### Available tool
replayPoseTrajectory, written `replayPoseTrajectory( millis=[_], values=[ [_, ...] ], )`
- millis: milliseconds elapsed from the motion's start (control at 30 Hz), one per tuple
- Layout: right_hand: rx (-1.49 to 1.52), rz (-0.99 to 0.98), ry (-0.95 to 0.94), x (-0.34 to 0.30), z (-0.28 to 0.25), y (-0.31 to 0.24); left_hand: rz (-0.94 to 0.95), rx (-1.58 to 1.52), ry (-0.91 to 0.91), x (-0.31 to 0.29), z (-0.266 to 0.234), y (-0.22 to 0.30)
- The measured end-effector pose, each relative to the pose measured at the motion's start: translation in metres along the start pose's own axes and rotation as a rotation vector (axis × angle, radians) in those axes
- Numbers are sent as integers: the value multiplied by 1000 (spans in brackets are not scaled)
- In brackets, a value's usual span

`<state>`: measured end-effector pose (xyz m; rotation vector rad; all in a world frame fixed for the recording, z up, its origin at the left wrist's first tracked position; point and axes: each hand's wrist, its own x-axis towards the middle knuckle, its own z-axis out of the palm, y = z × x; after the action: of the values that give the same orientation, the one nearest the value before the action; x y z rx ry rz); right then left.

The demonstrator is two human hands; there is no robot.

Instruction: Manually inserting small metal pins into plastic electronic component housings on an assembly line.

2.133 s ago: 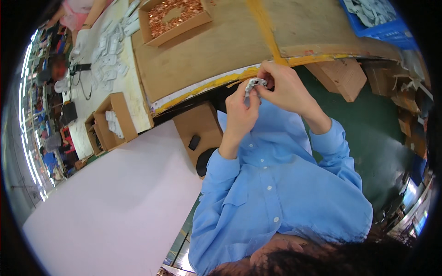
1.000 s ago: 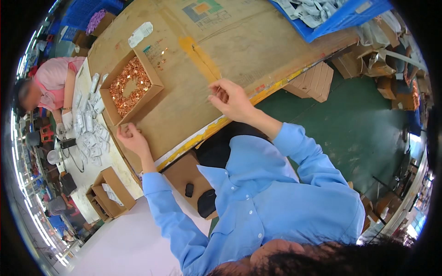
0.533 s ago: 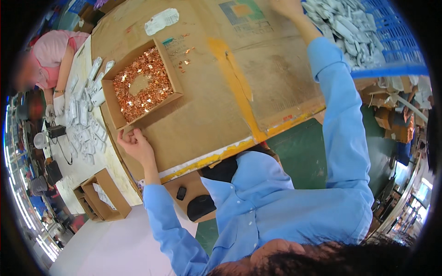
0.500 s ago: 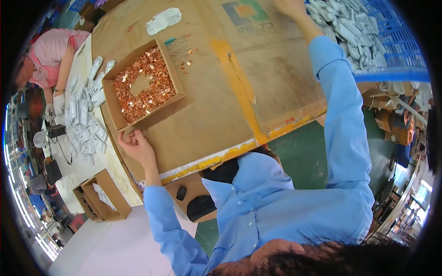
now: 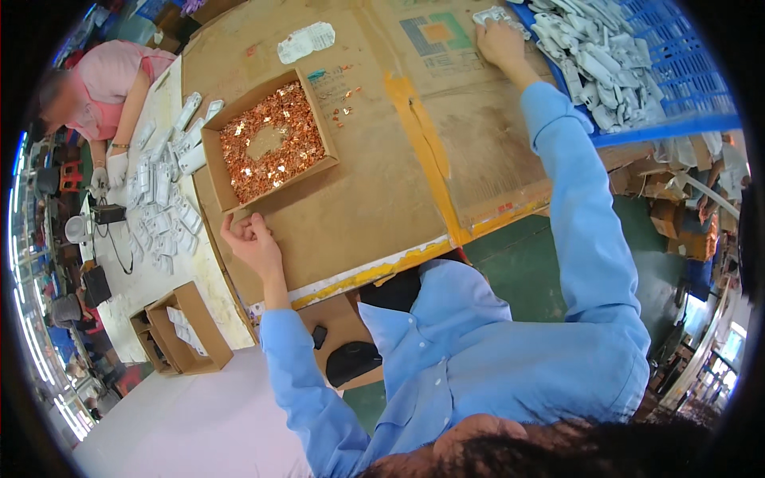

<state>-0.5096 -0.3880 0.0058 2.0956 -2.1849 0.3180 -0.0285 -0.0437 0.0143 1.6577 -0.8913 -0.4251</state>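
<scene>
My right hand [image 5: 504, 46] reaches to the far side of the table, beside the blue basket. Its bent fingers are closed on a whitish plastic piece [image 5: 496, 15] at the basket's edge. My left hand [image 5: 256, 245] is by the near corner of an open cardboard box [image 5: 317, 103]. Its fingers are curled in, and what they hold, if anything, is hidden. Many small copper-coloured metal pieces [image 5: 247, 143] fill the box around a bare patch of its bottom. A few more metal pieces [image 5: 343, 111] lie loose to the right of the box.
The blue basket [image 5: 677, 127] at the far right holds a heap of greyish-white plastic parts [image 5: 602, 68]. A flattened white piece [image 5: 307, 42] lies beyond the box. On the left, a co-worker in pink [image 5: 107, 88] handles white parts [image 5: 155, 187]. A divided carton [image 5: 191, 334] stands nearer.
The view has shifted, so the table appears lower and farther right. My right hand has come into fuller view, with the whitish piece now visible at its fingers. My left hand stays by the box corner.
</scene>
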Motion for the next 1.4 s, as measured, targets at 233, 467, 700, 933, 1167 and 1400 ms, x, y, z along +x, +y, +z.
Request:
replayPoseTrajectory(
  millis=[233, 467, 700, 933, 1167, 1400],
  values=[
    [90, -116, 14, -106, -29, -29, 19, -87, 22, -2, -4, -2],
    [143, -268, 178, -237, -44, -71, 50, -92, 68, 1, -6, -9],
    [240, -335, 194, -281, -43, -77, 123, -78, -43, -42, 6, 6],
    [444, -583, 336, -305, -96, -125, 23, -160, -417, -81, 11, 14],
    [849, -979, 24, -349, -115, -200, -130, -373, -501, -81, 16, 35],
    [951, -822, 103, -293, -121, -223, 25, -130, -265, -49, -2, -2]
  ],
)
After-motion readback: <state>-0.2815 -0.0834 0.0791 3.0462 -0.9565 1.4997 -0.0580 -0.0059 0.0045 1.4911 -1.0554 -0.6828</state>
